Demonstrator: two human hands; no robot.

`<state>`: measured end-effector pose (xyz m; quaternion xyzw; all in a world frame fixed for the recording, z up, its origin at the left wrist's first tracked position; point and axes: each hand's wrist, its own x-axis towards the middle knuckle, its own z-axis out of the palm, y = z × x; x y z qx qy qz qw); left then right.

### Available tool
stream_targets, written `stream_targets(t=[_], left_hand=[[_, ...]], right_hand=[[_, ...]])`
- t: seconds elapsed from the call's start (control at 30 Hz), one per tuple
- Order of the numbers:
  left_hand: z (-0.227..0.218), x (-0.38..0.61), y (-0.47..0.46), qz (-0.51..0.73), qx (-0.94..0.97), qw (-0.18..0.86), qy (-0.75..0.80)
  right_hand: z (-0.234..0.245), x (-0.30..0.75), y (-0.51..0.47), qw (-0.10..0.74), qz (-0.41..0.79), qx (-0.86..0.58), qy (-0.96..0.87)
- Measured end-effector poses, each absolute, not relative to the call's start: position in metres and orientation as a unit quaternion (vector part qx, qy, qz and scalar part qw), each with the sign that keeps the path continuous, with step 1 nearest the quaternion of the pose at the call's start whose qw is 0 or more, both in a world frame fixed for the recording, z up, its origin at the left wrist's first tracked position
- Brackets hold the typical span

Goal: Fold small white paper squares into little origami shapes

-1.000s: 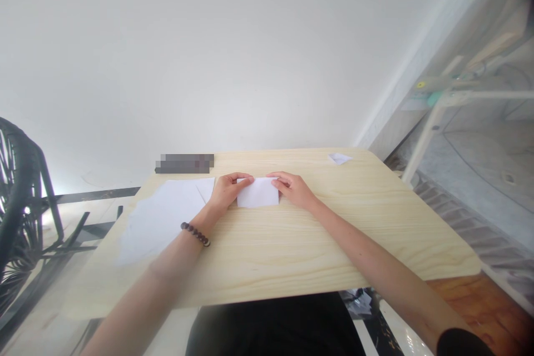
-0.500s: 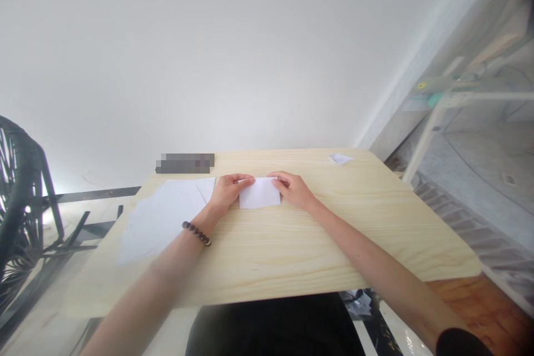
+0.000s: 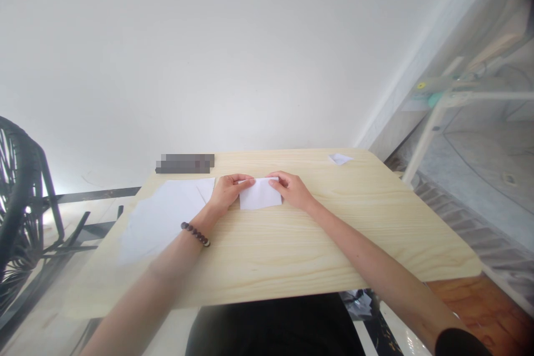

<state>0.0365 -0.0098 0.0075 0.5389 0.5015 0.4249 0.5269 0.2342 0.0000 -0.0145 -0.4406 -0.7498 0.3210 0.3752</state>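
A small white rectangle of paper [image 3: 261, 196], apparently folded, is held over the middle of the table between both hands. My left hand [image 3: 227, 190] pinches its upper left corner, thumb in front and fingers behind. At the upper right corner, my right hand [image 3: 291, 188] grips it the same way. A beaded bracelet [image 3: 195, 233] circles my left wrist. Beside my left hand lie white paper sheets [image 3: 167, 214], partly covered by my left forearm.
The pale wooden table [image 3: 275, 261] stands against a white wall. A small folded paper piece [image 3: 340, 159] lies at its far right, and a blurred-out dark object [image 3: 186, 164] at its far left. A dark woven chair [image 3: 25, 178] is on the left, a white metal frame [image 3: 434, 122] on the right.
My right thumb has shifted slightly left along the paper's top edge. The paper has tilted or moved very slightly; my left hand is almost still.
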Motion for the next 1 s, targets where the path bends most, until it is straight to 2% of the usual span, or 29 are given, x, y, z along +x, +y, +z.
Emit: stream_targets(t=[0.33,0.7,1.0], left_hand=[[0.009,0.037,-0.013,0.396,0.586,0.492,0.507],[0.009,0.042,-0.015,0.410,0.570,0.483,0.524],[0.017,0.046,-0.018,0.393,0.594,0.476,0.516]], right_hand=[[-0.013,0.234,-0.002,0.376,0.335,-0.420,-0.755],[-0.007,0.231,-0.003,0.370,0.287,-0.430,-0.772],[0.004,0.208,-0.005,0.425,0.230,-0.408,-0.774]])
